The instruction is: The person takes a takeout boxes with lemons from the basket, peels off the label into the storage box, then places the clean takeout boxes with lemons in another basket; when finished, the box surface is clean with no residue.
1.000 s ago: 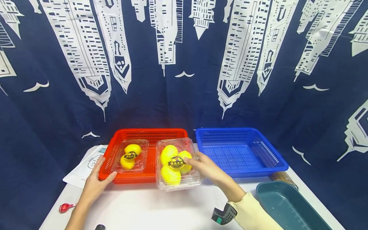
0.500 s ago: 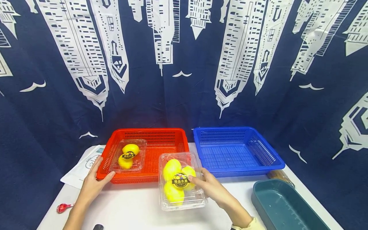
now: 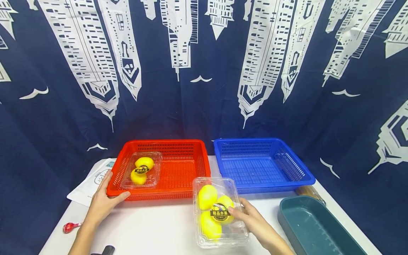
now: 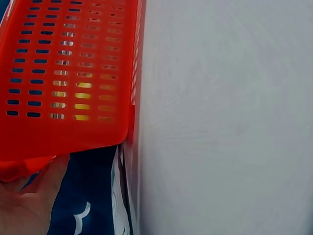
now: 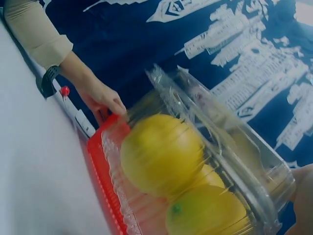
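Note:
My right hand (image 3: 253,219) grips the right side of a clear plastic fruit box (image 3: 220,212), its thumb near the black label. Inside the box are three lemons (image 3: 208,197). The box is tilted and held above the table in front of the baskets; the right wrist view shows its lemons (image 5: 164,154) close up through the plastic. At the near left corner of the red basket (image 3: 175,194), my left hand (image 3: 102,205) holds the rim. A second clear fruit box (image 3: 154,176) with two lemons lies in the left part of that basket.
A blue basket (image 3: 255,170) stands right of the red one. A dark teal tray (image 3: 313,223) lies at the near right, with a brownish bundle (image 3: 309,193) behind it. A red lollipop (image 3: 69,227) and a printed white bag (image 3: 92,182) are at the left.
My right hand has drawn the box of three lemons from over the red basket's front toward me and to the right. The left hand stays at the basket's corner.

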`<action>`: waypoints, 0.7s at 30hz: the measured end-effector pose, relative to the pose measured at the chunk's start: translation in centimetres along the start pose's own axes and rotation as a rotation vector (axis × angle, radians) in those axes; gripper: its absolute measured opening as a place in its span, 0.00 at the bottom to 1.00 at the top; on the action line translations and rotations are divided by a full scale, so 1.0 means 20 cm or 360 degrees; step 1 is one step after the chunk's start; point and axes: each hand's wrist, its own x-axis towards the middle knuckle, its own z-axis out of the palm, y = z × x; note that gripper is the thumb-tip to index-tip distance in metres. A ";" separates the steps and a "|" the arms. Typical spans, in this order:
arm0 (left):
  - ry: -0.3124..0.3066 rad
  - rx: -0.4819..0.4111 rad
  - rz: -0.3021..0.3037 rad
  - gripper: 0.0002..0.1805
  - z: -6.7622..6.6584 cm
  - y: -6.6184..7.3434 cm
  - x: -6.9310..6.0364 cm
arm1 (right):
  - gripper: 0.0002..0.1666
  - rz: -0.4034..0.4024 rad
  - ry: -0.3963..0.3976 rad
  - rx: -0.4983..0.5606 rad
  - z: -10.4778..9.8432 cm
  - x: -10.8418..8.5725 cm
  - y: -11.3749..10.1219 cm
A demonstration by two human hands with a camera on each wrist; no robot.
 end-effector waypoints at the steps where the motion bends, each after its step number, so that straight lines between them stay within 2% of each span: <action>1: 0.0004 -0.0001 -0.0008 0.58 0.00 0.00 0.00 | 0.41 0.0017 -0.0014 0.0005 -0.01 -0.01 0.02; 5: 0.0011 0.0002 -0.0037 0.58 0.00 0.02 -0.01 | 0.40 0.0105 -0.0067 0.0018 -0.02 -0.02 0.10; 9: 0.0019 0.0012 -0.0055 0.59 0.01 0.02 -0.02 | 0.41 0.0151 -0.0065 -0.0014 -0.01 -0.03 0.16; 17: 0.0040 0.0038 -0.0087 0.59 0.01 0.03 -0.03 | 0.42 0.0101 -0.0072 -0.0057 0.04 -0.01 0.22; 21: 0.0029 0.0008 -0.0092 0.58 0.01 0.03 -0.04 | 0.42 0.0117 -0.0049 -0.0104 0.06 0.00 0.26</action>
